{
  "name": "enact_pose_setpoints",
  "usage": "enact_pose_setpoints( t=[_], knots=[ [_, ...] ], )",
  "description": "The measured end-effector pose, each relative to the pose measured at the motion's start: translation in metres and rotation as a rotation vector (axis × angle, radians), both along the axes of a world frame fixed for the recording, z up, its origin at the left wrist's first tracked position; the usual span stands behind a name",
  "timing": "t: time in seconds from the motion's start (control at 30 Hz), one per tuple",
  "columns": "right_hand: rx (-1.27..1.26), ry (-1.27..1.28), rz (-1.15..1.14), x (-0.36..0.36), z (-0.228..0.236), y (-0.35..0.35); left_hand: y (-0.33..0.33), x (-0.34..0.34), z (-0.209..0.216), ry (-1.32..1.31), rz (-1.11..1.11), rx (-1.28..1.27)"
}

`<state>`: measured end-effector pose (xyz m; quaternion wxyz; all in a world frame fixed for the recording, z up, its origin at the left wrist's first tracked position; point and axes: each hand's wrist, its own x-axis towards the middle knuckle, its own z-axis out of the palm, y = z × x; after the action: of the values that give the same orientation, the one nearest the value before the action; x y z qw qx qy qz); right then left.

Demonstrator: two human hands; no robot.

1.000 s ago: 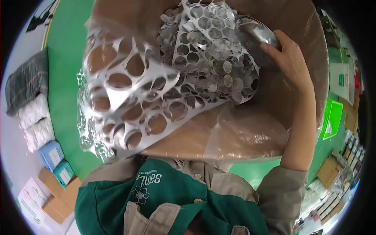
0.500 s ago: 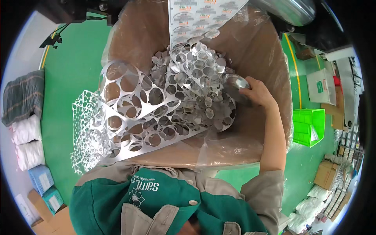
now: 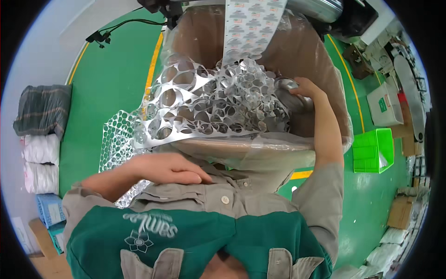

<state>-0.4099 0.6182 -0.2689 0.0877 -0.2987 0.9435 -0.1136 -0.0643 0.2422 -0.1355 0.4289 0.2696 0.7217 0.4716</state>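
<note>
My right hand point(image 3: 308, 87) is inside the bin, its fingers closed on the edge of a shiny, rounded metal vessel point(image 3: 286, 83), bowl-like in shape. Its lower part is dark and blurred, so I cannot tell the exact kind. Against it on the left lies a heap of small silvery discs point(image 3: 253, 90). Silvery foil webbing point(image 3: 179, 100) punched with round holes drapes over the bin's left side. My left hand point(image 3: 169, 168) lies in front of my shirt, palm down, fingers stretched out with nothing in them.
The large bin point(image 3: 320, 51) has a brown inside and a clear plastic liner. A printed foil strip point(image 3: 253, 25) hangs into it from above, beside a metal roller point(image 3: 320, 8). Finer webbing point(image 3: 118, 137) hangs outside at left. A green crate point(image 3: 364, 153) stands on the floor at right.
My left hand has come into view in front of my shirt. My right hand still grips the metal vessel. The bin sits higher in the picture as the view has shifted.
</note>
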Motion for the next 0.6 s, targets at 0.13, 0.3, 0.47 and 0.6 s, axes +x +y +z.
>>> enact_pose_setpoints(
  t=[0.13,0.3,0.47,0.6],
  knots=[
    [0.127,-0.069,0.039,0.008,0.013,-0.013,0.03,-0.07,0.051,0.088,0.135,0.214],
    [-0.015,-0.029,0.052,0.019,0.04,-0.016,0.101,-0.226,-0.067,0.12,0.111,-0.355],
    [-0.03,-0.02,-0.072,0.016,0.048,0.002,0.14,-0.278,-0.241,-0.205,0.395,-0.422],
    [-0.143,-0.115,-0.195,0.019,0.063,0.008,0.156,-0.285,-0.308,-0.237,0.771,-0.268]
  ],
)
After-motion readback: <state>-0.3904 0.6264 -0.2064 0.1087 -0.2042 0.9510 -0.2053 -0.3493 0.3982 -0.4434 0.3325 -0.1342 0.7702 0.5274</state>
